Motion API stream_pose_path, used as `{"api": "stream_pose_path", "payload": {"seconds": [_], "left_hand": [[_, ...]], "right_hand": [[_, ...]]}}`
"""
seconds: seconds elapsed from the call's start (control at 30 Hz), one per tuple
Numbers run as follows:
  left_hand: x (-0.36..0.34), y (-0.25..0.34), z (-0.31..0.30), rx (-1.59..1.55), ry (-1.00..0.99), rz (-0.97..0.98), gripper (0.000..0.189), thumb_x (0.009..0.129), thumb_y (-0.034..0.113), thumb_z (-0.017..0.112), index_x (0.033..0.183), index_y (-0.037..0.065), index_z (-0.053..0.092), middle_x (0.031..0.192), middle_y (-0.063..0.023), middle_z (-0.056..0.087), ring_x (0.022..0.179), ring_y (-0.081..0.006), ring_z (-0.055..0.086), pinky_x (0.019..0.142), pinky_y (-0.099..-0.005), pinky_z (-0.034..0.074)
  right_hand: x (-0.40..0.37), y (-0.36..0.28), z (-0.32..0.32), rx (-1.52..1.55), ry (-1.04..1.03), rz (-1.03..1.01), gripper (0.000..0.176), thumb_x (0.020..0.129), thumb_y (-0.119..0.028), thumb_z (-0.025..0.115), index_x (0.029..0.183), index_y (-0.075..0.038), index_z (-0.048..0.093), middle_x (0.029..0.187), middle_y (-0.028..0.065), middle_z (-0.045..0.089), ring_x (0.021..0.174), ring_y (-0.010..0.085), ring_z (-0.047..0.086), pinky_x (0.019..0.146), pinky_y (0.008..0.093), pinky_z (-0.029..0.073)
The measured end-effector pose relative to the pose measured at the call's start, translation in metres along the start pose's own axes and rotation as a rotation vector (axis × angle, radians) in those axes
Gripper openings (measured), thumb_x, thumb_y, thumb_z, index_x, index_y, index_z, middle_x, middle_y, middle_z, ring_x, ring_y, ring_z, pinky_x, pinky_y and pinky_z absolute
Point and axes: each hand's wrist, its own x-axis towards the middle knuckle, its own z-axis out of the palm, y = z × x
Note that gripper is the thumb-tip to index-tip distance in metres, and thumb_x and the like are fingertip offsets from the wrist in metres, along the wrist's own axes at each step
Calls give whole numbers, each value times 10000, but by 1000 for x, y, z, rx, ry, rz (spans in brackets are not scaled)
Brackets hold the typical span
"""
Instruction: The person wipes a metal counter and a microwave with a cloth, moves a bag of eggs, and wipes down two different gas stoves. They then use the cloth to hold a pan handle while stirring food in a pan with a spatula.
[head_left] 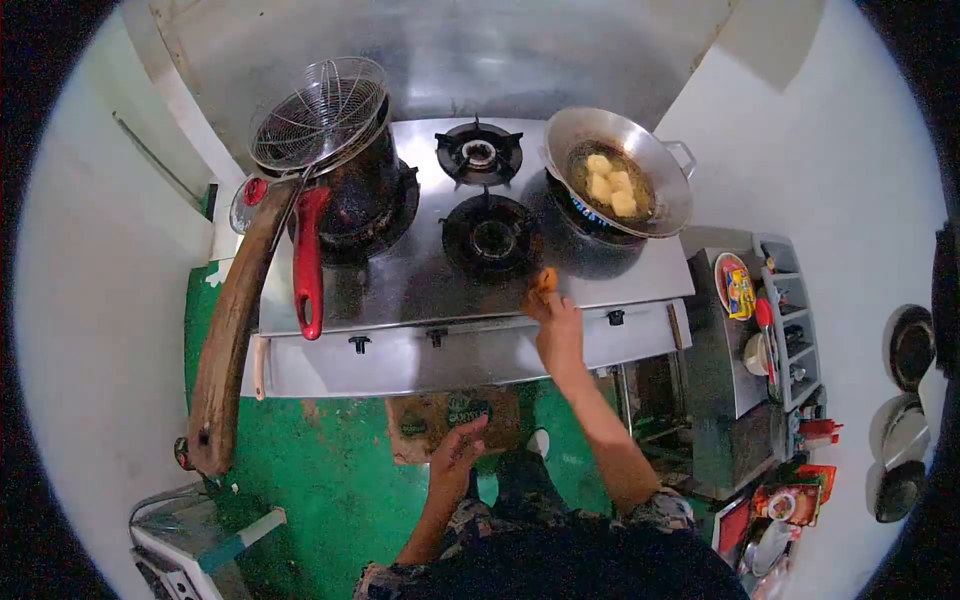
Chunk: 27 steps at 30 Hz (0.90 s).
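Note:
My right hand point(558, 325) is at the front edge of the steel stove point(400, 290), its fingers closed on a small orange object point(547, 279) whose kind I cannot make out. Just beyond it is the front middle burner point(492, 236). Behind and to the right, a metal wok point(662, 200) with two handles sits over a blue flame. Several pale yellow pieces point(612, 186) lie in the oil inside it. Lower down, my left hand point(460, 450) hangs in front of the stove, fingers apart, holding nothing.
A dark pot point(355, 180) stands at the stove's left, topped by wire strainers point(318, 115). A long wooden handle point(235, 350) and a red handle point(311, 270) jut forward. To the right are a side counter point(725, 350) and a grey rack point(790, 320). Flattened cardboard point(410, 435) covers some green floor.

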Motion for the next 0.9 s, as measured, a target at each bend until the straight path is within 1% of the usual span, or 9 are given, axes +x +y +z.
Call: {"api": "stream_pose_path", "payload": {"seconds": [0.23, 0.3, 0.43, 0.5, 0.53, 0.6, 0.67, 0.83, 0.9], "left_hand": [[-10, -2, -14, -12, -29, 20, 331, 880, 154, 557, 1179, 15, 532, 1257, -105, 516, 1175, -203, 462, 992, -334, 350], [-15, 1, -23, 45, 6, 14, 329, 882, 158, 554, 1180, 20, 534, 1256, -103, 518, 1174, -200, 463, 989, -332, 352], [-19, -7, -51, 189, 65, 112, 321, 879, 152, 550, 1179, 38, 545, 1236, -87, 538, 1131, -181, 492, 955, -320, 382], [-27, -13, -60, 249, 82, 141, 319, 877, 149, 551, 1179, 47, 549, 1228, -81, 544, 1109, -174, 504, 940, -316, 393], [-31, -12, -62, 131, 118, 100, 316, 876, 147, 553, 1179, 56, 551, 1222, -78, 549, 1089, -170, 513, 929, -312, 399], [-36, -9, -70, 12, 157, 64, 314, 875, 144, 555, 1178, 64, 554, 1215, -74, 554, 1068, -167, 521, 918, -307, 405], [-39, -6, -82, 49, 164, 90, 316, 873, 154, 569, 1175, 65, 553, 1215, -72, 553, 1055, -163, 519, 916, -309, 402], [-51, -21, -104, -114, 279, 85, 324, 866, 174, 594, 1158, 40, 549, 1218, -71, 551, 1081, -170, 509, 927, -319, 393], [-55, -15, -110, -115, 317, 57, 326, 865, 181, 600, 1148, 29, 547, 1219, -76, 549, 1092, -174, 504, 935, -327, 391]], "right_hand": [[-23, -37, -7, 375, 155, -290, 482, 675, 90, 507, 1134, -42, 566, 1058, 156, 546, 982, 335, 501, 850, 415, 398], [-13, -27, -31, 348, 269, 68, 449, 673, 35, 563, 1103, -90, 595, 1043, 114, 583, 972, 326, 528, 881, 396, 428], [-11, -29, 4, 225, 86, 60, 418, 727, 56, 533, 1133, -38, 562, 1075, 195, 542, 1014, 365, 507, 875, 417, 406], [-13, -42, 45, 860, -47, -125, 355, 767, 25, 545, 1117, -32, 563, 1091, 209, 535, 1000, 388, 512, 876, 415, 412], [2, -83, -16, 405, 2, -244, 322, 800, -24, 555, 1121, -31, 539, 1058, 216, 549, 979, 403, 519, 860, 419, 422], [52, -104, -24, 401, 200, -270, 266, 803, -38, 554, 1068, -30, 544, 1006, 210, 571, 951, 406, 523, 820, 430, 431], [120, -120, -32, 301, 9, -131, 373, 765, -36, 540, 1137, -64, 523, 1007, 195, 567, 931, 380, 537, 798, 421, 463], [234, -117, 57, -238, -9, -260, 190, 779, -150, 535, 889, -30, 633, 938, 154, 599, 886, 331, 564, 776, 436, 467], [231, -118, 78, -199, 25, -274, 128, 768, -154, 538, 804, -68, 626, 872, 144, 593, 845, 311, 559, 732, 421, 442]]}}
